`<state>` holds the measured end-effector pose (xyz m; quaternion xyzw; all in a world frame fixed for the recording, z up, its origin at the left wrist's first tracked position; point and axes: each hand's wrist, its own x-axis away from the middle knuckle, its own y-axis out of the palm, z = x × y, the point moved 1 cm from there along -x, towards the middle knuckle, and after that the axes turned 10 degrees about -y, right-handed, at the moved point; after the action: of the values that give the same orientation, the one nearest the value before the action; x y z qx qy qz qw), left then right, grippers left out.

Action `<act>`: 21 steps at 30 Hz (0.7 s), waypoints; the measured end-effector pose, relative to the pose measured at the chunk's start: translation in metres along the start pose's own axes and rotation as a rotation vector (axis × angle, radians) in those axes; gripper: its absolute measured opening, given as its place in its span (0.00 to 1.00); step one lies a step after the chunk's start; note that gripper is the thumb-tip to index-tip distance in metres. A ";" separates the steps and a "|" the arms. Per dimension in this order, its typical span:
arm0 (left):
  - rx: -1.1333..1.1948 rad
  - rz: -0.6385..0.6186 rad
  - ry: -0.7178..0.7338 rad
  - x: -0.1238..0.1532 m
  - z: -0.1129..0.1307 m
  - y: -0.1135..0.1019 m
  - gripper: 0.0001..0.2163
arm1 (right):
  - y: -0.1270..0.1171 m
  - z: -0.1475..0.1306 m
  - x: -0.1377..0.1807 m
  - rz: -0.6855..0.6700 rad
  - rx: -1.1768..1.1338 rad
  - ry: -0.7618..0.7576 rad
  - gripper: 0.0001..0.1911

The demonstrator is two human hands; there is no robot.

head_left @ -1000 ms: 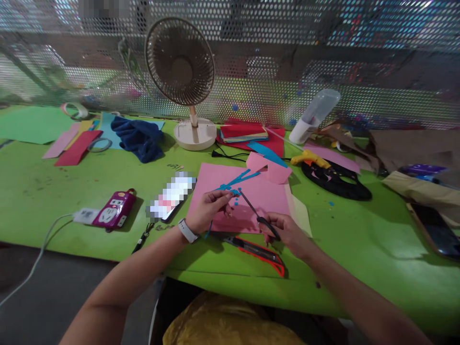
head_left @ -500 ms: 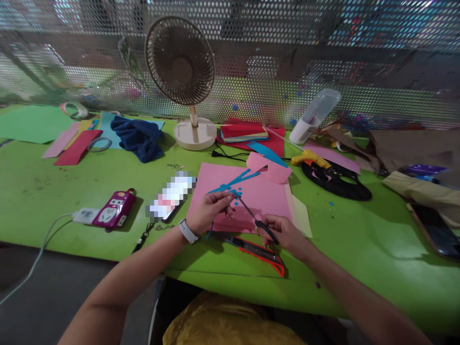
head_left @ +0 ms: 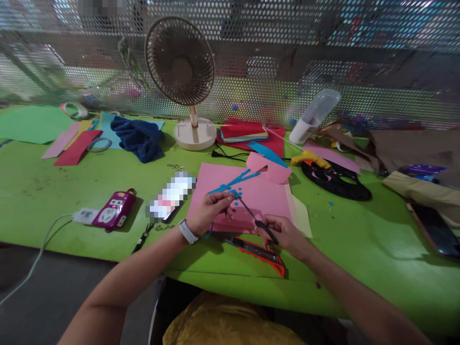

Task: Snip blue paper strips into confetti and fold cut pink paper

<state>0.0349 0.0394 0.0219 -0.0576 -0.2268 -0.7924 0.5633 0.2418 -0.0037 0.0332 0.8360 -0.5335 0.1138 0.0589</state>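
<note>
My right hand (head_left: 282, 235) is closed around the dark handles of a pair of scissors (head_left: 248, 209). Their blades point up and left to the fingertips of my left hand (head_left: 214, 209), which pinches a thin blue paper strip (head_left: 210, 232); its tail hangs below that hand. Small blue paper bits (head_left: 236, 191) lie around the blade tips on pink paper sheets (head_left: 212, 176). Longer blue strips (head_left: 241, 178) rest just beyond them. An orange-edged utility knife (head_left: 258, 251) lies on the table under my right hand.
On the green table (head_left: 345, 249), a lit phone (head_left: 172, 196) and purple power strip (head_left: 117, 210) lie to the left. A fan (head_left: 194, 134) stands behind. A yellow glue gun (head_left: 311, 158) rests near a black round holder (head_left: 338, 182). Another phone (head_left: 433, 230) is at the right.
</note>
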 end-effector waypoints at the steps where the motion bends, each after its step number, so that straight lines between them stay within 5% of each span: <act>1: 0.003 -0.002 -0.001 0.000 0.000 0.000 0.13 | 0.000 0.000 0.000 0.001 -0.005 -0.003 0.24; 21: -0.046 -0.030 0.010 -0.003 -0.003 -0.007 0.16 | -0.006 0.003 -0.001 0.053 0.020 -0.025 0.24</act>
<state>0.0303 0.0422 0.0158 -0.0630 -0.2067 -0.8060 0.5510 0.2472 -0.0013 0.0299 0.8235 -0.5551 0.1103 0.0408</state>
